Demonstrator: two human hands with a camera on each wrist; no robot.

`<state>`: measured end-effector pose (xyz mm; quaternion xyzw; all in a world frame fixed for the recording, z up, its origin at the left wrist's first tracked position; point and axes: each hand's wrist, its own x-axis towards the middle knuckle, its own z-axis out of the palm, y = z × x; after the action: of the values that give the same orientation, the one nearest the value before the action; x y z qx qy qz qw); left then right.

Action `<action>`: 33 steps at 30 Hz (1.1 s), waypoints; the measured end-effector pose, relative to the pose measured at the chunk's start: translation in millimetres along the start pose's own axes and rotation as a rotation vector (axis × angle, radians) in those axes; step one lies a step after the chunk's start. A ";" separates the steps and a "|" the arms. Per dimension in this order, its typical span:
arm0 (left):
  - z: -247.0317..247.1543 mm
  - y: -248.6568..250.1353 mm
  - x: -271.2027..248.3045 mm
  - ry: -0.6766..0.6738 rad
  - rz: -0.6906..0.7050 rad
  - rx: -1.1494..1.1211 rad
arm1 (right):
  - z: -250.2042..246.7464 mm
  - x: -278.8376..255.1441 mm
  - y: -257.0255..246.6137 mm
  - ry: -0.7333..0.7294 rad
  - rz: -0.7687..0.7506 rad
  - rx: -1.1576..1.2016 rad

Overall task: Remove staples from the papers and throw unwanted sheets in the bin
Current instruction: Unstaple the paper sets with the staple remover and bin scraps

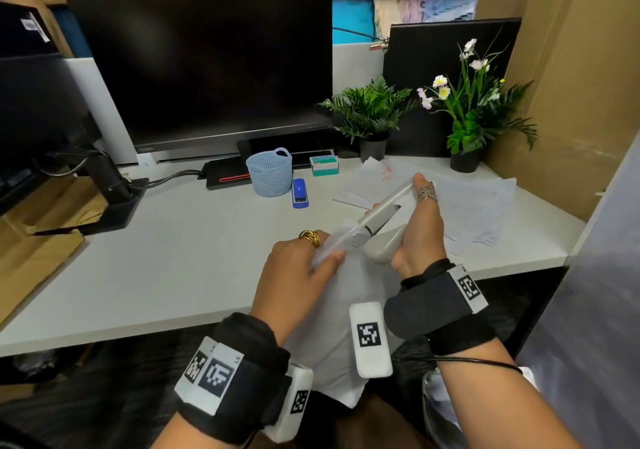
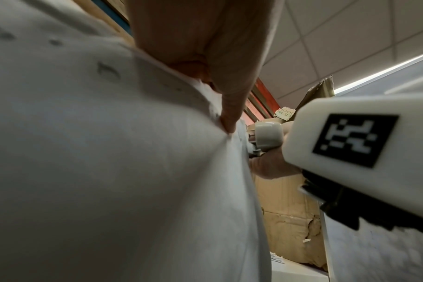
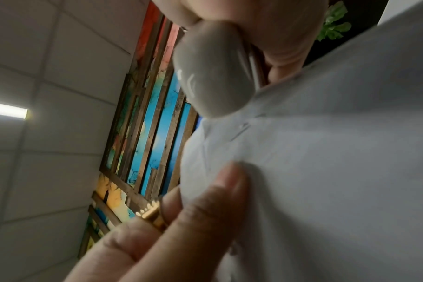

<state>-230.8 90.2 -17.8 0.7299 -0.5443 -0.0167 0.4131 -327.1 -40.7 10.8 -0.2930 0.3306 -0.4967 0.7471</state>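
My left hand (image 1: 304,258) pinches the top corner of a white stapled set of sheets (image 1: 346,313), held up over the desk's front edge. My right hand (image 1: 424,227) grips a beige stapler (image 1: 384,213), whose tip is set against that same corner. In the left wrist view the sheets (image 2: 109,152) fill the left side, and the stapler (image 2: 268,136) shows past the left thumb (image 2: 227,114). In the right wrist view a thin staple (image 3: 242,129) lies in the paper (image 3: 326,162) just below the stapler (image 3: 213,76).
Loose sheets (image 1: 467,206) are spread on the white desk (image 1: 173,258) at the right. A light blue mesh basket (image 1: 270,171), a blue stapler (image 1: 300,194) and a small staples box (image 1: 323,165) stand before the monitor (image 1: 201,68). Two potted plants (image 1: 374,116) stand behind.
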 end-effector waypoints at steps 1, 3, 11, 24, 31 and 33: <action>1.1 0.2 -0.2 -0.003 -0.008 -0.020 | 1.0 -1.6 -0.1 -0.005 0.009 0.002; 2.5 1.4 -0.8 -0.006 -0.019 -0.055 | 1.4 -3.0 0.9 -0.002 0.012 -0.009; 0.0 12.8 -5.8 -0.079 -0.037 -0.080 | -2.4 -9.5 -1.3 -0.062 -0.021 0.037; 13.0 16.6 -2.8 0.077 0.040 -0.021 | 0.7 -12.0 19.0 -0.101 -0.045 0.017; 6.6 4.7 2.1 0.048 -0.054 -0.149 | 2.0 -6.3 14.4 -0.207 0.056 -0.079; 7.8 3.4 1.2 0.053 -0.077 -0.136 | -2.0 -3.0 12.2 -0.213 0.102 -0.082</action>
<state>-236.7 84.4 -20.3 0.7209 -0.5022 -0.0500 0.4750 -322.9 -34.1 0.9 -0.3573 0.2841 -0.4103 0.7895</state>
